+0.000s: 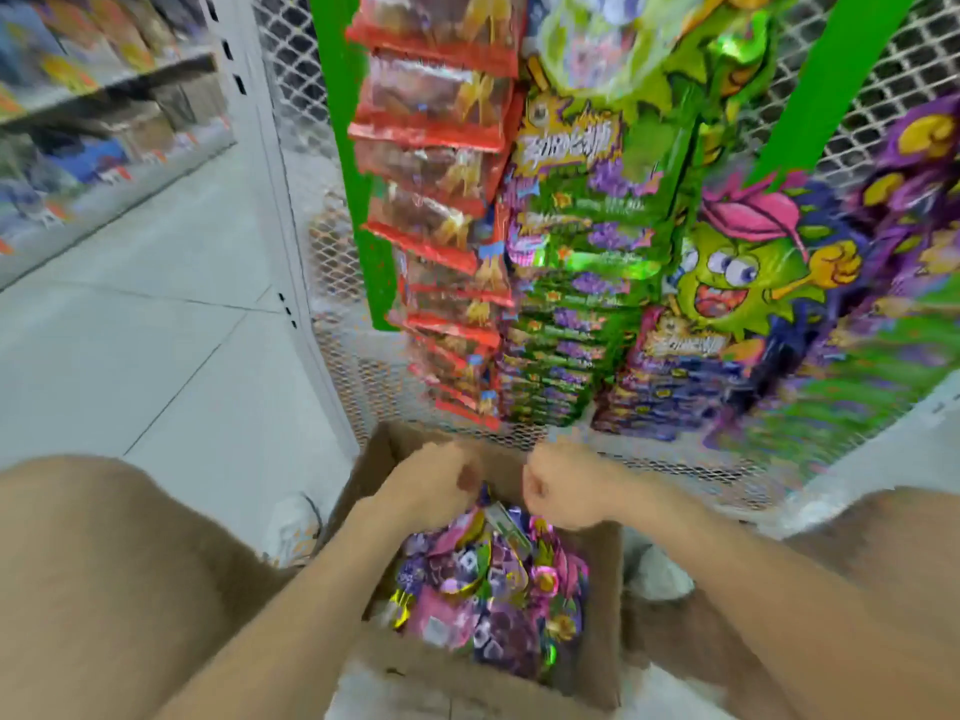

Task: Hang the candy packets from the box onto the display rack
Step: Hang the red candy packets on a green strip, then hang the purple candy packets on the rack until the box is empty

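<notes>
A cardboard box stands on the floor between my knees, filled with several purple and pink candy packets. My left hand hovers over the box's far end with curled fingers pinching the top of a purple packet that sticks up from the pile. My right hand is close beside it, fingers curled downward; blur hides whether it holds anything. Right behind the box rises the display rack, a green frame on white mesh. Hanging on it are red packets, green-purple packets and cartoon-face packets.
A white shelf post stands left of the rack. Store shelves with goods line the far left across a grey tiled floor. My knees flank the box, and a shoe shows beside its left wall.
</notes>
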Motion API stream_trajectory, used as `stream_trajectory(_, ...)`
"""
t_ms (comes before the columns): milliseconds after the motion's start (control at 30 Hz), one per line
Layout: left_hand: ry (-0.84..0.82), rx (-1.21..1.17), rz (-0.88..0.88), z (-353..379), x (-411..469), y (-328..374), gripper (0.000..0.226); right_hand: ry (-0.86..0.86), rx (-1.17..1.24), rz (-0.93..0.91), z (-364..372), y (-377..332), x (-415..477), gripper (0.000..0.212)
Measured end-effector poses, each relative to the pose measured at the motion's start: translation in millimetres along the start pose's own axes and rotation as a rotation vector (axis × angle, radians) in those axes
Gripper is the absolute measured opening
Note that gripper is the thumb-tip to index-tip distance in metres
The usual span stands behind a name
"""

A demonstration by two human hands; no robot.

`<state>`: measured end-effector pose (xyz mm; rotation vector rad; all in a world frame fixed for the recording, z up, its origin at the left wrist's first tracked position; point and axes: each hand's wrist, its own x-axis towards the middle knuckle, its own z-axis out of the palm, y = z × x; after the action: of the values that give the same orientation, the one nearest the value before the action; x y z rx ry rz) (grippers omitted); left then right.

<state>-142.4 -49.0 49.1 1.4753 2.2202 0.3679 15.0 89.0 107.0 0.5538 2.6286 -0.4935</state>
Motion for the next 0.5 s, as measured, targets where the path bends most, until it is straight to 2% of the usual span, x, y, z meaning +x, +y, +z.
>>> stream_trajectory(100,-0.171,0.011,-0.103,58.3,9.2,-25.7,0.017,-0.096,-0.156,0.013,35.9,16.8,7.8,0.013)
stream_trajectory(267,-0.242,-0.006,-0.317,147.1,20.8,-57.4,0.036,-0.195,-0.262,0.01,79.7,36.8,27.0,0.023)
stream_trajectory(300,-0.247,-0.033,-0.354,161.5,22.2,-58.6,0.048,-0.199,-0.246,0.022,89.2,41.3,32.1,0.025)
stream_trajectory(433,-0.208,-0.139,-0.504,209.1,20.0,-59.0,0.12,-0.222,-0.206,0.051,121.1,55.7,50.9,0.03)
stream_trajectory(500,-0.247,-0.094,-0.517,230.8,17.6,-57.6,0.141,-0.268,-0.195,0.051,140.2,65.6,62.3,0.029)
